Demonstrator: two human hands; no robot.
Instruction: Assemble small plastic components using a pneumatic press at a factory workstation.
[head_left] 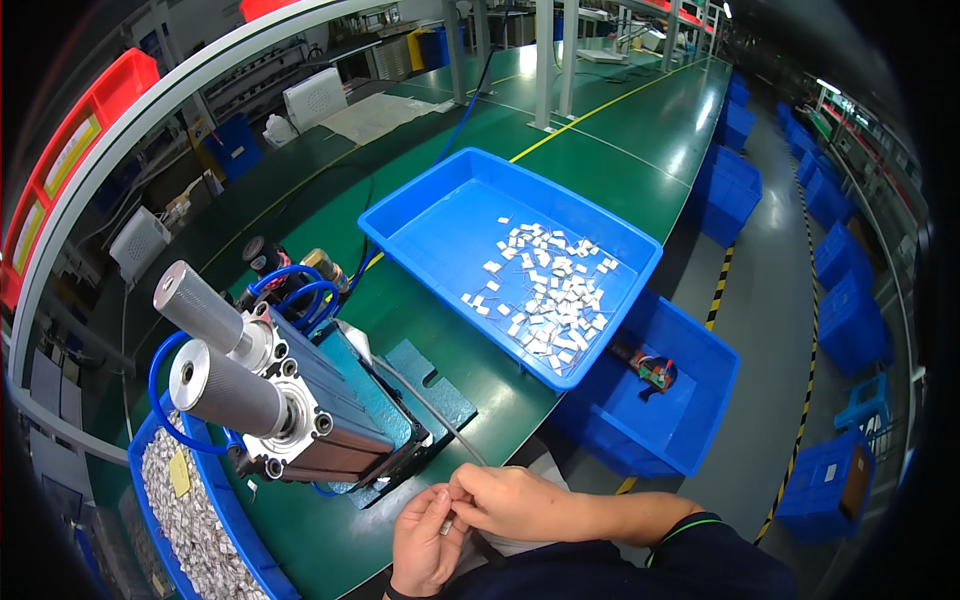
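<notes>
Close to my body, beside the bench edge, my two hands meet fingertip to fingertip. My left hand [425, 545] is closed in a pinch on a small whitish piece [446, 526], which shows just below the thumb tip. My right hand [512, 503] is closed too, its thumb and fingertips pressed against the left fingertips; what they grip is hidden. Ahead of them stands a pneumatic press [330, 425] with two knurled metal cylinders and blue air hoses, on a teal base plate. Small white blocks with thin wire leads [560, 300] lie scattered in a shallow blue tray [430, 215].
At left, a blue bin [265, 570] is heaped with small whitish pieces. Below the tray, another blue bin [700, 420] holds a red and black item. A grey tube [430, 405] runs from the press towards my hands. Blue bins [850, 310] line the aisle.
</notes>
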